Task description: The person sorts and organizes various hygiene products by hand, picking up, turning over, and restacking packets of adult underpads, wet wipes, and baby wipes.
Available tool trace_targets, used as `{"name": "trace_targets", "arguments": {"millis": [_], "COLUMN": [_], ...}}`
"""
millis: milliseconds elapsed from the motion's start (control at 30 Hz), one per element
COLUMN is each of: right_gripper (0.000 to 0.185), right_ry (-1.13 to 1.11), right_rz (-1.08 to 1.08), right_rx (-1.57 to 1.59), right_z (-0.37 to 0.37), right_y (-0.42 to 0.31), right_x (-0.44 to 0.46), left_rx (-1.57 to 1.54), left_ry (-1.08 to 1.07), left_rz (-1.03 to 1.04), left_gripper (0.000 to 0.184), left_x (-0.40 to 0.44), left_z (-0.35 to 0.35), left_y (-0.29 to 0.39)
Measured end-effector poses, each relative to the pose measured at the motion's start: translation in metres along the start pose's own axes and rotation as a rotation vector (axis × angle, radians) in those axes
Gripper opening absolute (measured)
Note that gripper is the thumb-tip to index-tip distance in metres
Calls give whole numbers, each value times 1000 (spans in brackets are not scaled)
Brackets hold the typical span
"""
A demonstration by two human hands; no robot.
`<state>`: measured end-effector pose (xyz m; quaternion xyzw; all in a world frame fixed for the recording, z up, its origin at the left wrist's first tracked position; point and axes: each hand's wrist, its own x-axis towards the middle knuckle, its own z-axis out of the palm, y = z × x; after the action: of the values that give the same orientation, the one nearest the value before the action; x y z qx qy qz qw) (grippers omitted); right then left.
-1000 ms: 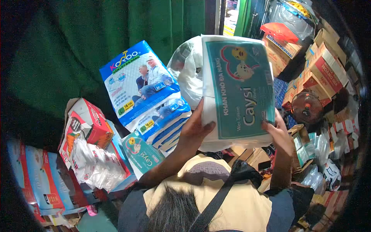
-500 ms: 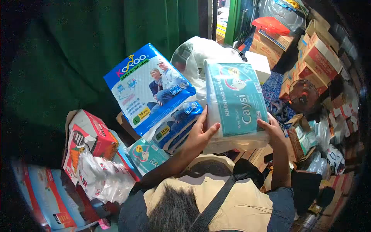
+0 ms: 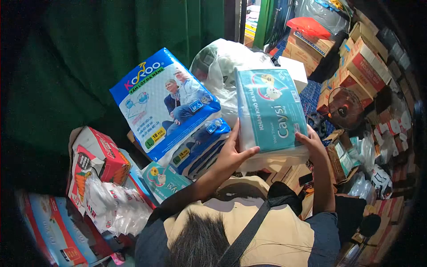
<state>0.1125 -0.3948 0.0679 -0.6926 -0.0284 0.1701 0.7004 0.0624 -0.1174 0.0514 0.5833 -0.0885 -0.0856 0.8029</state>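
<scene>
Between my two hands is a teal and clear plastic pack of Caysi dry wipes (image 3: 275, 111), its printed face toward me. My left hand (image 3: 233, 153) grips the pack's lower left side, thumb stretched along its bottom edge. On the lower right corner, my right hand (image 3: 315, 143) holds on with its thumb lying on the front. Fingers beneath the pack are hidden. Just left of it, blue and white Karoo underpad packs (image 3: 167, 104) are piled up. Another teal Caysi pack (image 3: 162, 178) lies below them, near my left forearm.
Behind the held pack sits a white plastic bag (image 3: 218, 58) beside a white box (image 3: 291, 73). A red and white carton (image 3: 100, 155) and crinkled plastic packaging (image 3: 115, 202) are at left. Cardboard boxes (image 3: 356, 84) and a fan (image 3: 344, 109) stand right; a green curtain (image 3: 89, 66) hangs at left.
The surroundings have shifted slightly left in view, while the Caysi pack stays nearly in place in both hands. My thumbs have slid a little on it.
</scene>
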Motion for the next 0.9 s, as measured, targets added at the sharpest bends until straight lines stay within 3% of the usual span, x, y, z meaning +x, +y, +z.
{"name": "trace_targets", "arguments": {"millis": [200,433,633,800,900], "right_gripper": [59,48,49,50,58], "right_ry": [-39,-61,-21,0,24], "right_rz": [-19,-28,18,-12,-6], "right_rx": [37,94,181,191,180], "right_z": [-17,-37,-42,-38,-30], "right_y": [-3,-1,5,15,20], "right_x": [38,91,135,172,191], "left_rx": [-66,-125,-437,-466,-473], "left_ry": [108,387,538,571,549], "left_rz": [5,158,246,218,81], "left_gripper": [98,79,69,65,71], "left_x": [26,62,104,137,154], "left_z": [11,25,23,26,32], "left_y": [-1,-23,-53,-76,-74]}}
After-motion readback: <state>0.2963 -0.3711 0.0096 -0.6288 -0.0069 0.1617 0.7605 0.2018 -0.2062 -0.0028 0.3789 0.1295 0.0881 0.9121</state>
